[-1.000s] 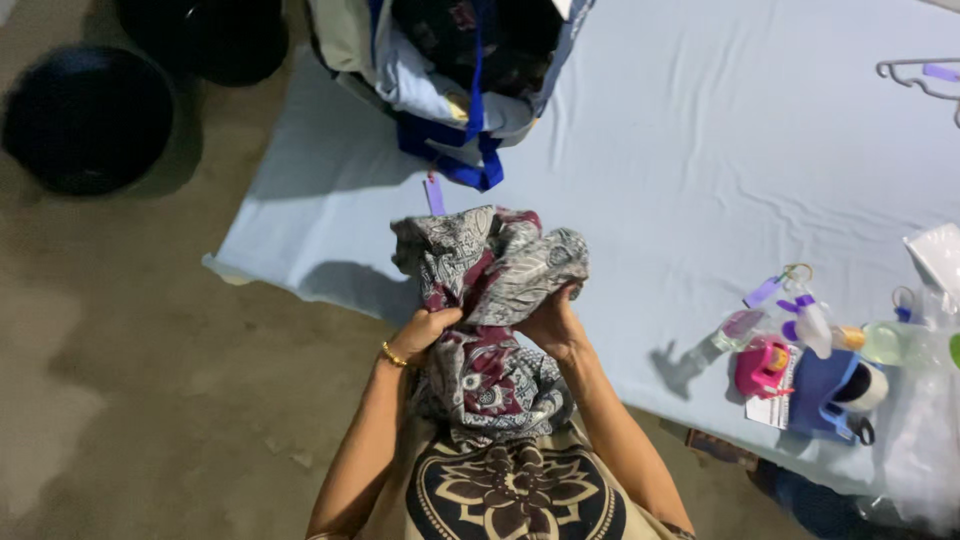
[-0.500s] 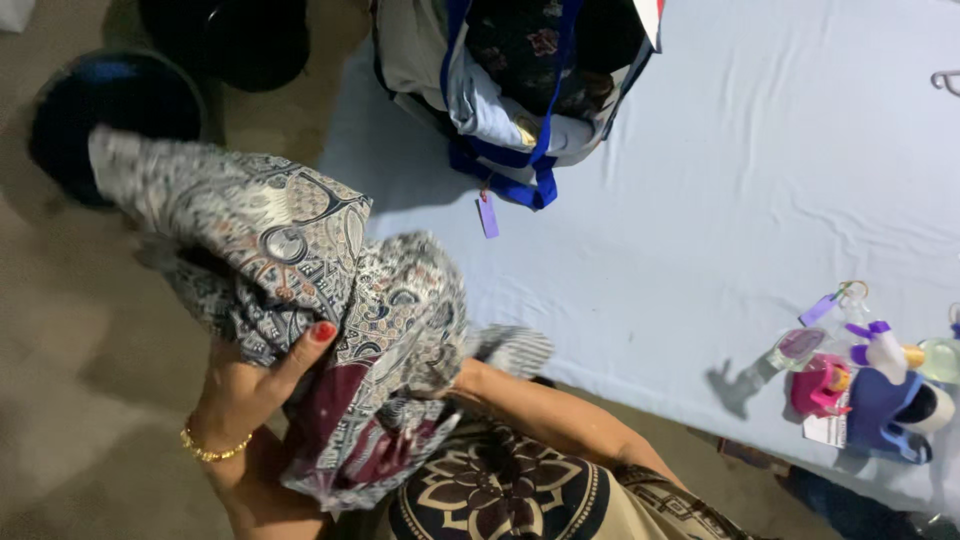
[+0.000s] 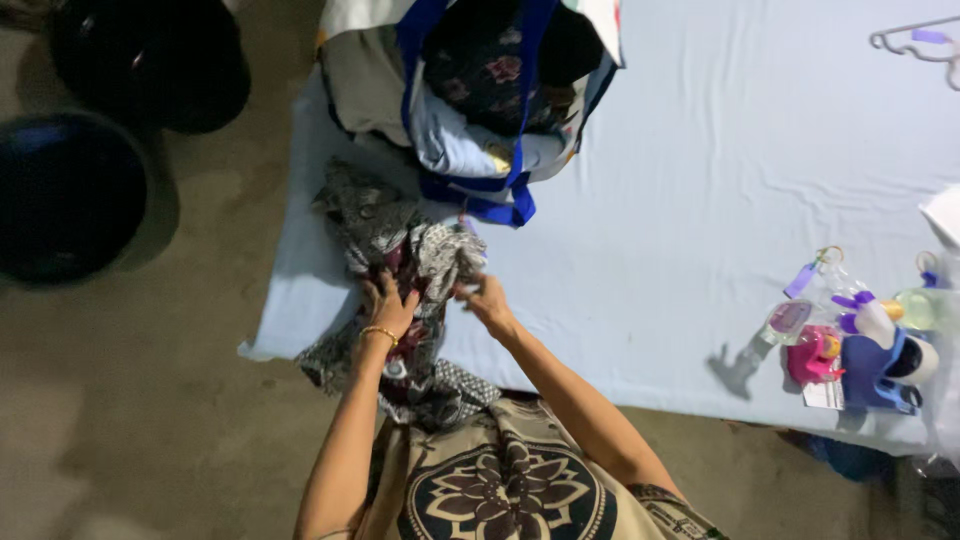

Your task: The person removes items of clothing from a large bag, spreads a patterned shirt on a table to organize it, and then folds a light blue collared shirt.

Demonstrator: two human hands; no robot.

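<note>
Head view, looking straight down. Grey-and-black patterned cloth garment with dark red patches [image 3: 395,290] lies bunched on the near left part of the bench covered in pale blue sheet [image 3: 700,200], its lower end draping over the bench edge toward the person's patterned top. Left hand [image 3: 390,305], gold bangle at the wrist, rests flat on the middle of the garment, fingers spread apart and pressing into the folds; whether any cloth is pinched under the palm, cannot tell. Right hand [image 3: 485,297] sits just beside the garment at its 3 o'clock side, fingers drawn together on the cloth's frilled edge, seemingly nipping it. At 12 o'clock from the garment, touching or nearly touching its upper end, stands an open fabric tote bag with blue straps [image 3: 480,110], stuffed with dark floral and pale clothing. Well apart, at 3 o'clock from the hands near the bench's right edge, a cluster of small items: a clear spray bottle lying on its side [image 3: 770,335], a pink plastic toy-like object [image 3: 812,357], and a blue-and-white soft toy [image 3: 885,350]. At 1 o'clock, far corner of the bench, a white clothes hanger [image 3: 915,42], partly cut off by the frame. On the concrete floor at 10 o'clock from the hands, two dark round tubs [image 3: 110,130], one partly behind the other.
</note>
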